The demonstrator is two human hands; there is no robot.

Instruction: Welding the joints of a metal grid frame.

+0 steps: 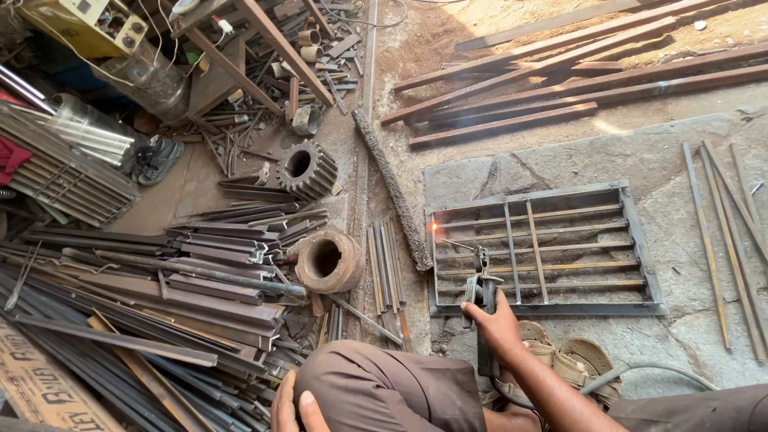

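Welding at the grille (552, 248), squatting close above it: right hand (498, 324) clamped on the holder (478, 292), fingers closed round the grip, rod (456, 243) angled up-left so only its tip meets the glowing spot (435, 227) at the frame's left upper corner. Reaching in from the near edge, probably to keep the wrist clear of the heat and the cable (640, 372) trailing back past the sandals (572, 360). Left hand (294, 410) resting flat on the left knee, fingers spread, holding nothing; looks like a brace for balance. Grille lying flat on a stone slab (480, 172), likely so joints stay level and the bars don't shift. Appearance: rectangular angle-iron frame, grey with rust patches, thin horizontal bars crossed by two uprights left of centre, right part bare of uprights. Loose thin rods (720, 240) laid just right of the slab, apart from the frame. Left of it a rough, crusted bar (392, 188), a rusty ring (328, 260), a gear (306, 168) and heaped flat scrap (160, 304); long strips (560, 72) further up. Can't tell whether the uprights are already tacked.
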